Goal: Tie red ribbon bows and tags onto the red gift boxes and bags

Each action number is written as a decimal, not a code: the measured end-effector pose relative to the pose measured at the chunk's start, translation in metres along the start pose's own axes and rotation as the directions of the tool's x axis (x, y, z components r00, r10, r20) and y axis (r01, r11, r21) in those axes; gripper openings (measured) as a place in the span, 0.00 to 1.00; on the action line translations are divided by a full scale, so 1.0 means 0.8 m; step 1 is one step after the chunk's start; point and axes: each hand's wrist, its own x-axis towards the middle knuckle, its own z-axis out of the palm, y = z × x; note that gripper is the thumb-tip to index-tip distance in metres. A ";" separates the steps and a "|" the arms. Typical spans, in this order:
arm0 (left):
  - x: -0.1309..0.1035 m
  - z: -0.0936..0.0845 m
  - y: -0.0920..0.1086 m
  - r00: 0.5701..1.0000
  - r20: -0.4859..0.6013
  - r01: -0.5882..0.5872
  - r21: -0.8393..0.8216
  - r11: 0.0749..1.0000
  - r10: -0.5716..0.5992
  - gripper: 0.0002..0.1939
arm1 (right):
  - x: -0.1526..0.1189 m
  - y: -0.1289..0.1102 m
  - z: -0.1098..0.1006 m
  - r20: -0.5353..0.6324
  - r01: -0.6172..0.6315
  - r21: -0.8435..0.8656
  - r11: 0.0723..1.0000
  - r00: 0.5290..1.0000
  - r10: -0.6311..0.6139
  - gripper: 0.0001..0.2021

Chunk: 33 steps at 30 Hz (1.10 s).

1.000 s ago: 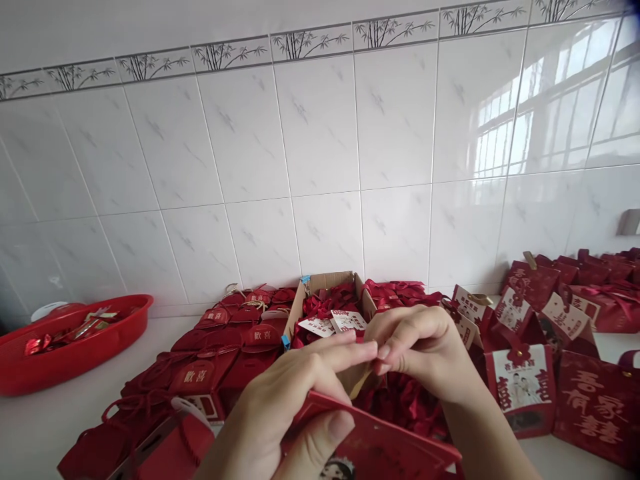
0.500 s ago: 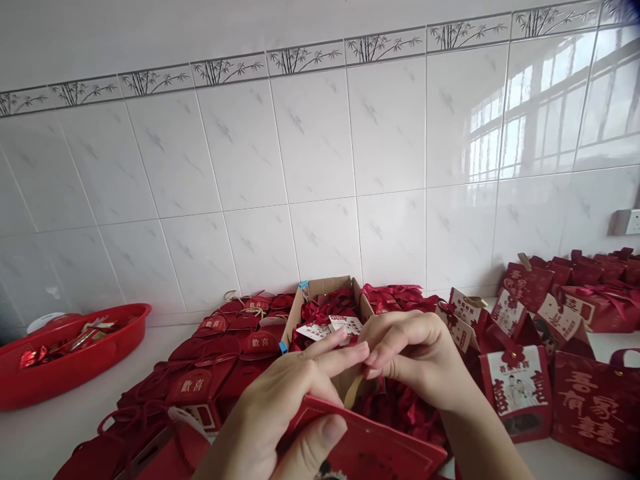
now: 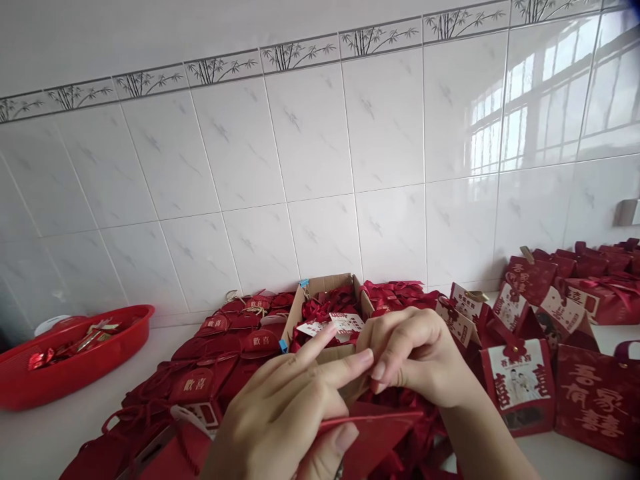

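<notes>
Red thin-card panel [image 3: 373,439], near centre: L hand [image 3: 287,410] thumb & fingers clamped on it, prob. to steady it; R hand [image 3: 413,353] thumb & fingertips together, can't tell on what. Open brown cardboard carton [image 3: 327,284] is beyond, prob. for reach.

There is one held red box [image 3: 381,437], one basin [image 3: 95,363], one carton [image 3: 327,285] and over a dozen other red boxes [image 3: 520,387].

Cropped and Covered

From my remote seat, I see the red packet [image 3: 383,430] run off the bottom edge, partly covered by the left hand [image 3: 285,407]. Whether the right hand [image 3: 415,353] pinches anything, I can't make out. Both hands hide the near end of the cardboard box [image 3: 334,283]. The left edge crops the red basin [image 3: 113,350]; the right, a wall fitting [image 3: 629,213].
</notes>
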 end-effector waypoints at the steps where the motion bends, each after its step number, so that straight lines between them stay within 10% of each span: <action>1: 0.001 0.002 0.000 1.000 -0.003 0.011 0.006 1.000 -0.011 0.04 | 0.000 0.000 -0.001 0.000 -0.010 -0.010 1.000 1.000 0.010 0.09; 11: -0.012 0.009 -0.022 0.965 0.032 0.262 -0.246 0.933 -0.262 0.06 | 0.002 -0.007 -0.008 -0.161 -0.009 -0.350 0.937 0.986 -0.051 0.11; 18: -0.005 -0.005 -0.044 0.800 -0.135 0.480 -0.439 0.759 -0.584 0.10 | -0.010 -0.017 -0.052 -0.306 -0.113 -0.676 0.728 0.942 -0.138 0.09; 22: 0.009 0.000 -0.044 0.687 -0.366 0.515 -0.366 0.775 -0.628 0.11 | -0.013 -0.030 -0.057 -0.244 -0.070 -0.630 0.773 0.963 -0.112 0.09; 33: 0.014 0.027 -0.028 0.899 -0.362 0.207 -0.148 0.967 -0.248 0.06 | -0.004 -0.003 0.016 -0.289 -0.085 -0.596 0.799 0.951 -0.114 0.05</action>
